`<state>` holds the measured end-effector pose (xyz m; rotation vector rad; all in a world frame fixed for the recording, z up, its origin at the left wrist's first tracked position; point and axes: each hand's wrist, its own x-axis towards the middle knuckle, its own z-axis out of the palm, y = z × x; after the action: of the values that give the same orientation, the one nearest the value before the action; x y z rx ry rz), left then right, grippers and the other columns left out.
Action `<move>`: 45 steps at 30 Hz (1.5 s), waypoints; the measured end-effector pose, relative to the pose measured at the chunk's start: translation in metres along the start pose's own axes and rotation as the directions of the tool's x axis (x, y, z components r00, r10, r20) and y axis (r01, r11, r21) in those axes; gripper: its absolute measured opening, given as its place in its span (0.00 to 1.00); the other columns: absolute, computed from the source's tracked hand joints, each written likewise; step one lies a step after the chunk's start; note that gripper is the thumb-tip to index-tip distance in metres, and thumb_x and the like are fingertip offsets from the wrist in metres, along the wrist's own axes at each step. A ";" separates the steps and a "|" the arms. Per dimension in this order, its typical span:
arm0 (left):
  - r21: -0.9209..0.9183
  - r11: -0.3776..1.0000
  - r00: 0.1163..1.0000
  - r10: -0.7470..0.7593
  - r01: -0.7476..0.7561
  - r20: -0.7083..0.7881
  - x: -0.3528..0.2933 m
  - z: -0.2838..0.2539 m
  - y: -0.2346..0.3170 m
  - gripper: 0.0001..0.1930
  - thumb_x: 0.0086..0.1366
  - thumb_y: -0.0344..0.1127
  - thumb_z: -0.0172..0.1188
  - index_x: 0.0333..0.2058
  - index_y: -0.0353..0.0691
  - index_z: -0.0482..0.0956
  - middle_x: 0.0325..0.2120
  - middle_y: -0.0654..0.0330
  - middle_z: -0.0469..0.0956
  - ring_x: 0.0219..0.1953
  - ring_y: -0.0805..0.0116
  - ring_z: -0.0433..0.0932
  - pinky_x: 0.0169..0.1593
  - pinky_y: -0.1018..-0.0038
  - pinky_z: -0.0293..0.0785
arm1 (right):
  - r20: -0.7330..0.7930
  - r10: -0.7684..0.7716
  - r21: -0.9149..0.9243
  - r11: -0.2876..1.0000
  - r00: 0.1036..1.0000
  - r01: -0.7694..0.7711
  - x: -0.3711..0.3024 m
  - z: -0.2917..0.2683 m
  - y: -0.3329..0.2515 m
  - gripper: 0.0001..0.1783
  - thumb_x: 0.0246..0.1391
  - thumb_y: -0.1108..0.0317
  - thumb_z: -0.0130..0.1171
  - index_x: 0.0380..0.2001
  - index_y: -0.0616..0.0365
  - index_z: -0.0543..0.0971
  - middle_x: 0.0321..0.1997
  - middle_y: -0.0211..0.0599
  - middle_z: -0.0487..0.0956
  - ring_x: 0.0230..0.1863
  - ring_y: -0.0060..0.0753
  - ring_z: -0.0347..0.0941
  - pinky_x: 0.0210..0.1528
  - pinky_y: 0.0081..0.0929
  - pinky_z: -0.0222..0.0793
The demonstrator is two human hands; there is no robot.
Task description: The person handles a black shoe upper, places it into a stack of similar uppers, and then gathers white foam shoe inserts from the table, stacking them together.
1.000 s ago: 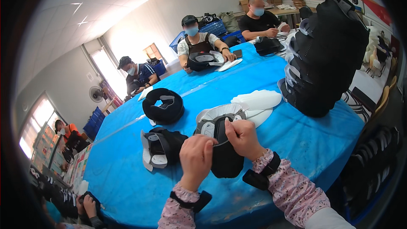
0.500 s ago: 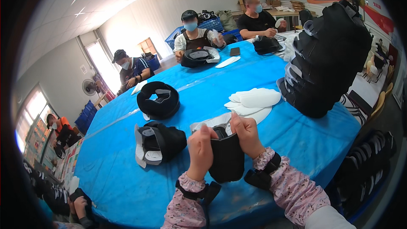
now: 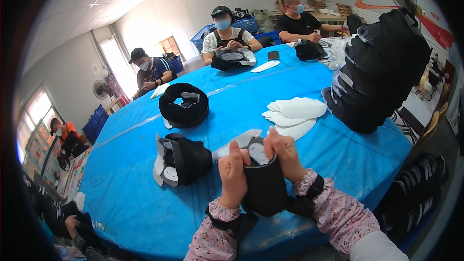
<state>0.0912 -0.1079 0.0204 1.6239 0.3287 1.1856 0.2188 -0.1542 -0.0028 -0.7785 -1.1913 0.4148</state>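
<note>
A black cup-shaped fabric piece (image 3: 265, 188) with a pale grey-white lining hangs between my hands above the near part of the table. My left hand (image 3: 233, 171) is closed on the left side of its upper rim, thumb up. Opposite it, my right hand (image 3: 286, 155) pinches the other side of that rim. Pale flaps stick out beyond the far side of the piece. Left of my hands, a similar black piece (image 3: 193, 160) with grey-white flaps lies on its side. Farther back sits a round, ring-like black piece (image 3: 183, 116).
A blue-covered table (image 3: 232, 101) spreads before me. White oval sheets (image 3: 295, 111) lie fanned beyond my right hand. A tall leaning stack of black pieces (image 3: 379, 72) stands at the right. Several masked people sit around, one with a black piece (image 3: 233, 60) and a phone (image 3: 273, 55) nearby.
The piece in my hands has turned and opened wider, showing more pale lining. My hands keep hold of its rim. Across the table, a person's hands have come together over their black piece.
</note>
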 end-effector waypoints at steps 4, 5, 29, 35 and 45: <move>0.194 0.967 0.983 0.179 -0.166 -0.048 0.008 -0.016 -0.007 0.29 0.70 0.42 0.35 0.10 0.33 0.59 0.07 0.63 0.56 0.12 0.75 0.53 0.19 0.74 0.47 | -0.059 -0.005 -0.257 0.966 0.998 -0.010 0.001 -0.007 -0.024 0.26 0.60 0.59 0.40 0.11 0.61 0.65 0.12 0.30 0.64 0.17 0.21 0.58 0.19 0.23 0.51; 0.189 0.966 0.981 0.189 -0.178 -0.040 0.009 -0.018 -0.008 0.28 0.70 0.42 0.36 0.10 0.32 0.59 0.07 0.62 0.56 0.12 0.75 0.54 0.19 0.74 0.48 | -0.057 -0.004 -0.256 0.967 0.998 -0.011 0.002 -0.008 -0.025 0.26 0.60 0.59 0.40 0.11 0.61 0.65 0.12 0.30 0.64 0.17 0.21 0.58 0.19 0.23 0.51; 0.257 0.953 0.982 0.179 -0.159 -0.057 0.004 -0.011 -0.016 0.23 0.67 0.37 0.42 0.12 0.34 0.63 0.10 0.59 0.61 0.14 0.69 0.59 0.21 0.73 0.53 | -0.125 0.082 -0.280 0.953 0.989 -0.114 0.005 -0.007 -0.013 0.26 0.60 0.58 0.46 0.13 0.66 0.66 0.09 0.33 0.57 0.14 0.18 0.52 0.16 0.26 0.49; 0.548 0.710 0.893 0.407 -0.442 0.192 0.001 -0.003 -0.003 0.11 0.50 0.33 0.60 0.17 0.36 0.68 0.14 0.56 0.66 0.20 0.57 0.67 0.25 0.69 0.59 | -0.153 0.073 -0.308 0.944 0.986 -0.118 0.006 -0.008 -0.009 0.26 0.60 0.58 0.47 0.13 0.67 0.66 0.09 0.33 0.58 0.14 0.19 0.51 0.16 0.26 0.50; 0.577 0.727 0.921 0.366 -0.372 0.133 0.000 -0.004 -0.005 0.17 0.50 0.37 0.63 0.14 0.36 0.66 0.12 0.57 0.64 0.17 0.59 0.64 0.23 0.69 0.57 | -0.142 0.100 -0.339 0.930 0.985 -0.144 0.004 -0.007 -0.011 0.26 0.60 0.58 0.46 0.13 0.64 0.67 0.10 0.28 0.59 0.15 0.16 0.52 0.17 0.23 0.48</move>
<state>0.0895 -0.1038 0.0165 2.3301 0.4093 1.4663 0.2257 -0.1610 0.0067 -1.1742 -1.1175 0.2546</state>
